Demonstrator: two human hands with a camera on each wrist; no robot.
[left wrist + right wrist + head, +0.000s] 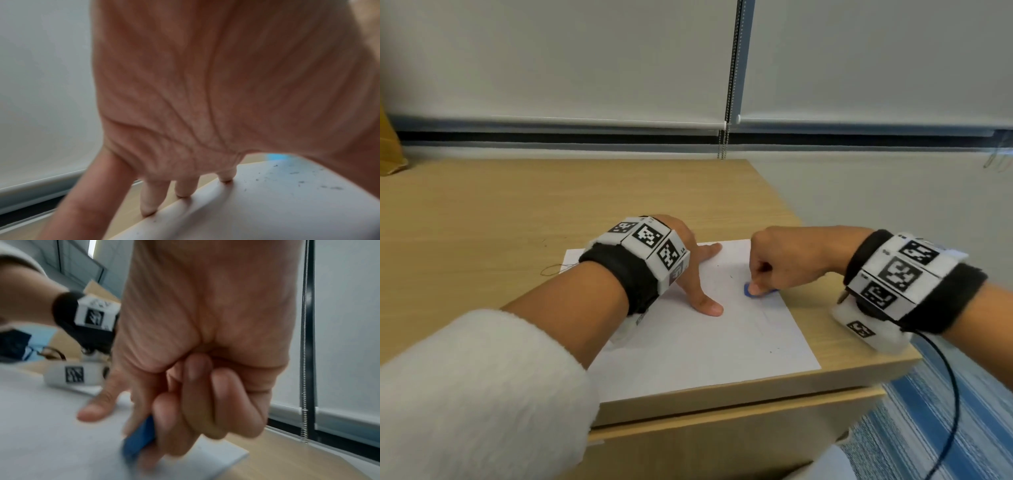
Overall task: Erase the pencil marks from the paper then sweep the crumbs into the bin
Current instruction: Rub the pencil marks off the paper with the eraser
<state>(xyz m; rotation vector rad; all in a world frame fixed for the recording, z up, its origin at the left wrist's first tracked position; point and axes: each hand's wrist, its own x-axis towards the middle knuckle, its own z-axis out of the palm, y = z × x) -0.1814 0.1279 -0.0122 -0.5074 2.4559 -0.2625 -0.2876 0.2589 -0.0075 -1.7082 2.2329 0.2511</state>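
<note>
A white sheet of paper (688, 346) lies on the wooden table near its right front corner, with faint pencil lines and dark eraser crumbs (296, 173) scattered over it. My left hand (688, 260) presses flat on the sheet's far left part, fingers spread and straight, fingertips (148, 211) along the paper's far edge. My right hand (774, 267) pinches a blue eraser (748, 291) and holds it down on the paper near the right edge; the eraser (139, 439) shows between thumb and curled fingers. No bin is in view.
The wooden table (500, 212) stretches left and back towards a wall with roller blinds and a bead chain (729, 102). The table's right edge lies just beside the paper, with blue striped carpet (928, 428) below. A thin cable loop (551, 270) lies left of the paper.
</note>
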